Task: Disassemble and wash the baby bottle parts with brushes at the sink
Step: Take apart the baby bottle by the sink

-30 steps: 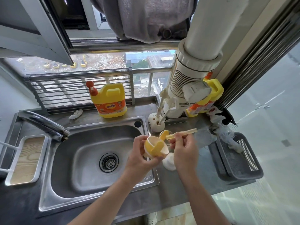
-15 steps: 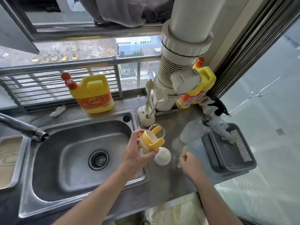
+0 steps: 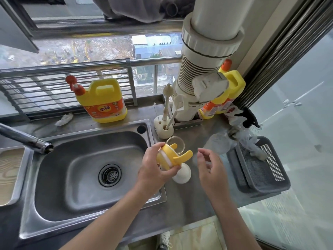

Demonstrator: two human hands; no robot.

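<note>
My left hand (image 3: 153,166) grips the yellow bottle collar (image 3: 171,156) with its two handles, above the counter at the sink's right rim. My right hand (image 3: 210,165) hovers just to its right with loosely spread fingers and holds nothing. Behind the collar stands the clear glass bottle body (image 3: 177,144). A white rounded cap (image 3: 182,175) lies on the counter below the collar. White brushes (image 3: 168,98) stand in a white holder (image 3: 163,128) behind. The straw I held earlier is out of sight.
The steel sink (image 3: 86,204) with its drain fills the left; the faucet (image 3: 27,139) reaches in from the left. Yellow detergent jugs (image 3: 102,103) stand at the window and behind a big white pipe (image 3: 203,69). A dark mesh basket (image 3: 261,170) sits at right.
My right hand held a thin straw a second ago, lowered it to the counter, and now lifts up bare beside the collar. The left hand has turned the collar on its side.
</note>
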